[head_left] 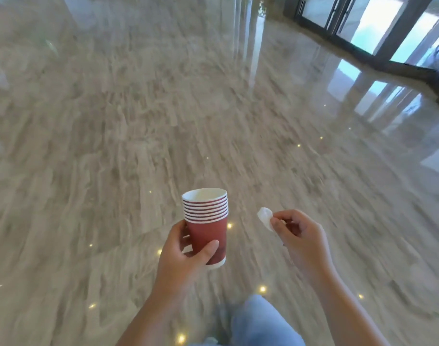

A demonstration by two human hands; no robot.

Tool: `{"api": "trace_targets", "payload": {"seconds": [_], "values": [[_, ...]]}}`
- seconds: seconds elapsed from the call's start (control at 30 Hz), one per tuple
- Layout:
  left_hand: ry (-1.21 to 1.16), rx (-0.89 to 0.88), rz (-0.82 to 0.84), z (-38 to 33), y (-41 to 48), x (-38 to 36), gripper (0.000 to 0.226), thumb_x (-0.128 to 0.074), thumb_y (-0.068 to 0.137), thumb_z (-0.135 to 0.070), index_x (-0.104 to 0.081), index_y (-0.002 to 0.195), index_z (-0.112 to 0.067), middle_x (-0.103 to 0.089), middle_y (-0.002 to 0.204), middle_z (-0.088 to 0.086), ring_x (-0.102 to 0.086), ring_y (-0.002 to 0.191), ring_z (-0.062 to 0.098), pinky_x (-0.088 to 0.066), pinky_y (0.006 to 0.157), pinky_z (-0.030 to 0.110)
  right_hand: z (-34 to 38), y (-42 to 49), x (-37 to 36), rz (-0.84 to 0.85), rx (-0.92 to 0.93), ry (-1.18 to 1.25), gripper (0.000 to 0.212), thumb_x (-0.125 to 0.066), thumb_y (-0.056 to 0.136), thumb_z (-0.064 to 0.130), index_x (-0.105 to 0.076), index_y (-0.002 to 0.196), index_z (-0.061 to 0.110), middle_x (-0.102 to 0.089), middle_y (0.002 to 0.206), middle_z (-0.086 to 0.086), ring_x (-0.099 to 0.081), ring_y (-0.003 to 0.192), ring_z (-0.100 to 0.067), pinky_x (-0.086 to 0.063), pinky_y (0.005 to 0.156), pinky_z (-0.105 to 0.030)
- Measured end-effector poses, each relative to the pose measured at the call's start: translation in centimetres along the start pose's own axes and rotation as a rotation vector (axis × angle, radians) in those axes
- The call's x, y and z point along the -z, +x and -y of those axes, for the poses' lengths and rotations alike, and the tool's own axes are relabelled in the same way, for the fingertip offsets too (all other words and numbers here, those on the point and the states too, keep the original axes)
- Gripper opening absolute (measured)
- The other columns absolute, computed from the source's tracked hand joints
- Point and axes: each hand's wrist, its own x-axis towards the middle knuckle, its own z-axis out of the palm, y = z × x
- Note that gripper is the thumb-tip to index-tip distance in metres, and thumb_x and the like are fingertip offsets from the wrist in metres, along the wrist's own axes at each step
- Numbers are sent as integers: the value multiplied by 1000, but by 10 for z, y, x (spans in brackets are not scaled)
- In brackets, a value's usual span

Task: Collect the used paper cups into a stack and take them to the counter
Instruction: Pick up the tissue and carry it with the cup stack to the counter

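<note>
blue denim knee [258, 325] lowest in frame | left hand [186, 253] wrapped round upright nested stack of red paper cups [208, 228], white rolled rims, above floor | right hand [298, 233] pinches small white crumpled scrap [265, 218], apart from stack | glossy veined marble floor [138, 121], blurred

We look down on the floor [118, 136], a glossy beige-grey stone with streaky veining that fills nearly the whole frame. Small bright points of light glint in it at lower centre. At upper right, dark-framed glass doors [378, 28] stand on it, mirrored in the polish.
</note>
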Motion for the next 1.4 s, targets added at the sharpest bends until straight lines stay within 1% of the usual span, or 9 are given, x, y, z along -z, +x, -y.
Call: {"api": "trace_targets", "payload": {"seconds": [0.07,0.23,0.4,0.47,0.57,0.7,0.9,1.03,1.4], "values": [[0,-6,43,-12,65,-20,43,-77,68,-5,-55,97,-26,-64,96,-7,-61,78,-11,-46,58,6,-1,60,-8,-20,-27,1,17,-66,78,12,-65,69,26,-56,58,8,-45,49,-3,-42,57,-28],[-8,-23,57,-41,237,-80,45,-78,68,-10,-55,102,-25,-64,97,-12,-61,81,-11,-44,60,4,4,239,-30,-34,-44,1,19,-66,78,11,-65,67,27,-59,60,6,-47,48,-2,-42,56,-27],[-21,19,62,-87,395,-118,48,-82,62,-13,-56,102,-19,-66,98,-3,-63,80,-5,-47,60,8,45,413,-50,34,-12,-10,24,-67,77,14,-64,63,32,-58,58,10,-48,49,0,-39,52,-12],[-16,25,40,-101,454,-125,47,-82,64,-11,-55,101,-19,-66,98,-3,-63,80,-5,-47,60,8,63,475,-63,50,1,-17,24,-68,77,13,-63,63,32,-56,57,10,-47,48,1,-37,50,-10],[-1,20,-9,-115,540,-127,46,-82,65,-12,-56,100,-22,-66,97,-7,-63,81,-7,-46,59,6,83,561,-87,81,-6,-7,23,-67,78,11,-63,64,29,-55,57,9,-46,48,0,-37,54,-17],[-14,35,-37,-118,670,-131,42,-78,68,-9,-57,102,-21,-66,98,-4,-63,82,-6,-47,60,6,101,688,-128,105,5,-16,23,-66,78,11,-63,66,31,-55,53,13,-47,48,2,-36,48,-7],[-26,26,-36,-147,894,-136,47,-78,69,-10,-55,110,-16,-66,101,-4,-64,89,4,-48,62,8,145,888,-199,81,9,-34,26,-65,78,9,-62,65,32,-51,51,11,-43,45,1,-31,46,-8],[-12,-5,12,-187,1032,-149,46,-77,69,-7,-55,109,-12,-64,99,-4,-62,83,-8,-45,59,5,179,1011,-230,80,-12,-18,23,-65,79,10,-63,68,30,-52,52,12,-44,46,1,-33,47,-8],[-66,0,68,-257,1394,-254,45,-81,59,-25,-56,96,-33,-65,93,-18,-62,81,-9,-45,60,5,203,1376,-267,-86,-100,16,22,-66,78,11,-64,65,29,-57,52,11,-46,48,-1,-41,57,-31]]}}
